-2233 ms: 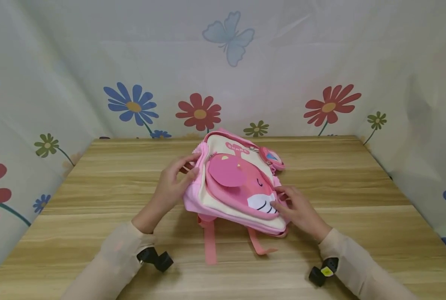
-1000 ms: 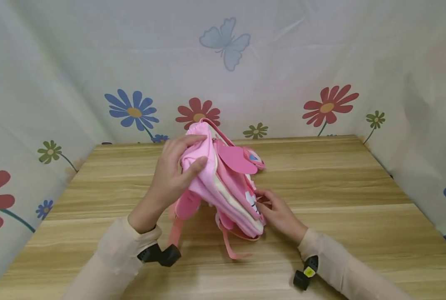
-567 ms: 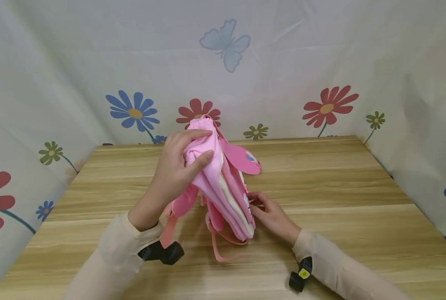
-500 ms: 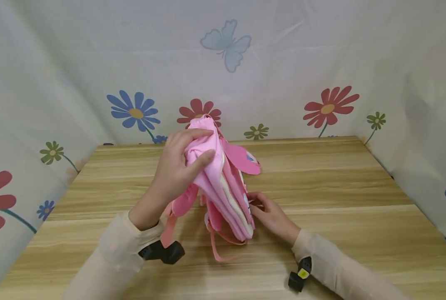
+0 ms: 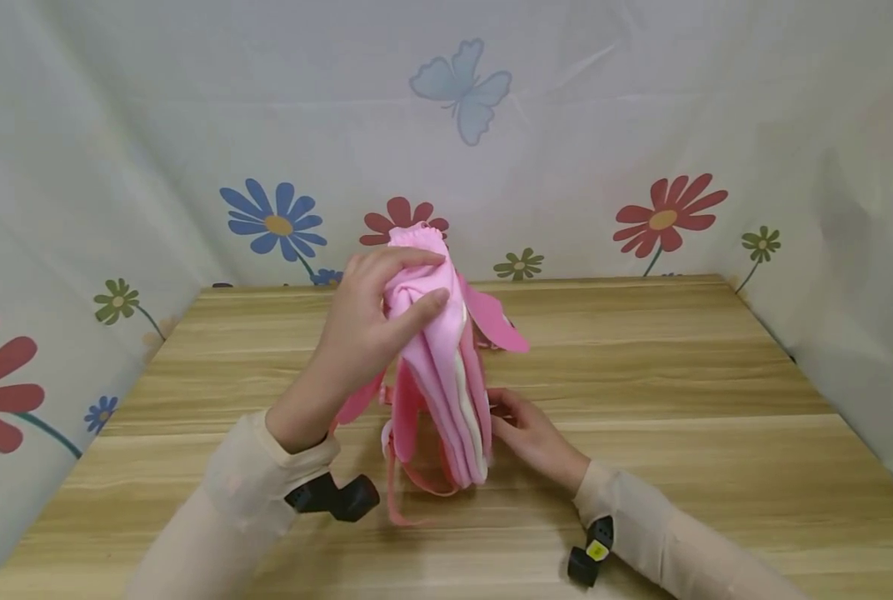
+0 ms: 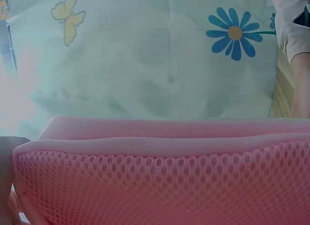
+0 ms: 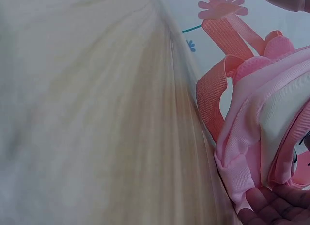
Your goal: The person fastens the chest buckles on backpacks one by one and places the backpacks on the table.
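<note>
A pink backpack (image 5: 437, 350) with a cream panel stands nearly edge-on on the table, leaning slightly. My left hand (image 5: 367, 321) grips its upper near side, thumb and fingers pressing into the soft pink cloth. Low on the bag's front side, my right hand (image 5: 538, 442) holds the lower part; its fingertips are partly hidden. In the right wrist view, fingers (image 7: 281, 205) lie against the bag's lower edge. Pink mesh padding (image 6: 164, 186) fills the lower left wrist view. A round pink flap (image 5: 497, 321) sticks out to the right.
Straps (image 5: 394, 483) hang from the bag's back down to the wooden table (image 5: 679, 375). A white curtain (image 5: 326, 108) with printed flowers and a butterfly surrounds the table at the back and sides. Black cameras (image 5: 356, 498) sit at both wrists.
The backpack has been turned from front-facing to edge-on and raised more upright. My left hand has lifted with its upper side, and my right hand has shifted left with the lower part.
</note>
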Tool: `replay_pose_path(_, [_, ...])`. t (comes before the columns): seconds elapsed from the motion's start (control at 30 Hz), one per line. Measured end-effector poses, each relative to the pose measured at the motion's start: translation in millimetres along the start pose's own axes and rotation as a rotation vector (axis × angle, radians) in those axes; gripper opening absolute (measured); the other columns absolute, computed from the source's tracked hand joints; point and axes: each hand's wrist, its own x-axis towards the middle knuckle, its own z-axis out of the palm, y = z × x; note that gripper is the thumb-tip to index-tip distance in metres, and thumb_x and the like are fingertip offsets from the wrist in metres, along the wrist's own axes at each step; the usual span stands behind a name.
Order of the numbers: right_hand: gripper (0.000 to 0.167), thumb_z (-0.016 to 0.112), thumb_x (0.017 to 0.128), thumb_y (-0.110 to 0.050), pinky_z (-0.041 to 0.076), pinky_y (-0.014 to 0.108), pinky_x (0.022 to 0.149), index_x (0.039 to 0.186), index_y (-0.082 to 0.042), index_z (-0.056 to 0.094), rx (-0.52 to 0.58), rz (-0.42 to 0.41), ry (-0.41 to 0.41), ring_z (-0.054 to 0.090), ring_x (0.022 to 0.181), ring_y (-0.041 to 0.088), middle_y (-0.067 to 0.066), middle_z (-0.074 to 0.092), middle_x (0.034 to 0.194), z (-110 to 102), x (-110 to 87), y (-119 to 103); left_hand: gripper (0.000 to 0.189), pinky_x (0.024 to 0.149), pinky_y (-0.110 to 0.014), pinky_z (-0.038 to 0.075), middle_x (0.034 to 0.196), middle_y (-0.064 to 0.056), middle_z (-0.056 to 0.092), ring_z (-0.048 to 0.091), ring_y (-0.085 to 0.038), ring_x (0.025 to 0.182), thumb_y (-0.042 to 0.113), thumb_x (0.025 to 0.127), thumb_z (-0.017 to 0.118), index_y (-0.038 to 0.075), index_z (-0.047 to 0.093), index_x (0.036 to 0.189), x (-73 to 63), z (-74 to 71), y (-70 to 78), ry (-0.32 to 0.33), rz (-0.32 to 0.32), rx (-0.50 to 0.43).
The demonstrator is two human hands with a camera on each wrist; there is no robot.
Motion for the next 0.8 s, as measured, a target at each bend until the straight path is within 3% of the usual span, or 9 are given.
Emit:
replay_pose_path(0.3, [0.04, 0.051, 0.098, -0.02, 0.047, 0.035, 0.099, 0.133, 0.001, 0.051, -0.076, 0.022, -0.059, 0.06, 0.114, 0.03, 0.018, 0.063, 0.121, -9.1, -1.0, -1.7, 0.04, 0.096, -0.045, 0.04, 0.125, -0.005, 0.062, 0.041, -0.023, 0.119, 0.03, 0.084, 0.068, 0.013, 0.064, 0.12, 6.4, 3.7, 7.1, -0.05, -0.034, 0.004])
replay_pose_path(0.53, [0.038, 0.05, 0.099, -0.02, 0.045, 0.03, 0.097, 0.131, 0.0, 0.054, -0.069, 0.062, -0.08, 0.058, 0.115, 0.027, 0.016, 0.061, 0.127, -36.5, -5.3, 0.4, 0.04, 0.096, -0.046, 0.04, 0.127, -0.003, 0.062, 0.041, -0.022, 0.12, 0.033, 0.084, 0.069, 0.015, 0.065, 0.12, 11.0, 8.5, 10.6, -0.071, -0.047, 0.012])
replay_pose_path(0.7, [0.042, 0.045, 0.101, -0.016, 0.048, 0.036, 0.098, 0.134, 0.01, 0.045, -0.033, 0.085, -0.053, 0.055, 0.119, 0.039, 0.029, 0.052, 0.133, -62.1, -7.6, -3.2, 0.039, 0.096, -0.045, 0.04, 0.126, -0.001, 0.063, 0.041, -0.021, 0.119, 0.034, 0.083, 0.07, 0.016, 0.066, 0.118, 12.5, 10.5, 12.8, -0.074, -0.061, 0.018])
replay_pose_path(0.8, [0.044, 0.044, 0.102, -0.017, 0.053, 0.033, 0.092, 0.134, 0.013, 0.043, -0.045, 0.085, 0.016, 0.059, 0.111, 0.036, 0.033, 0.051, 0.131, -78.6, -6.7, -14.3, 0.038, 0.094, -0.044, 0.041, 0.123, 0.0, 0.064, 0.042, -0.021, 0.118, 0.034, 0.083, 0.07, 0.016, 0.066, 0.116, 12.4, 11.0, 13.7, -0.061, -0.063, 0.023])
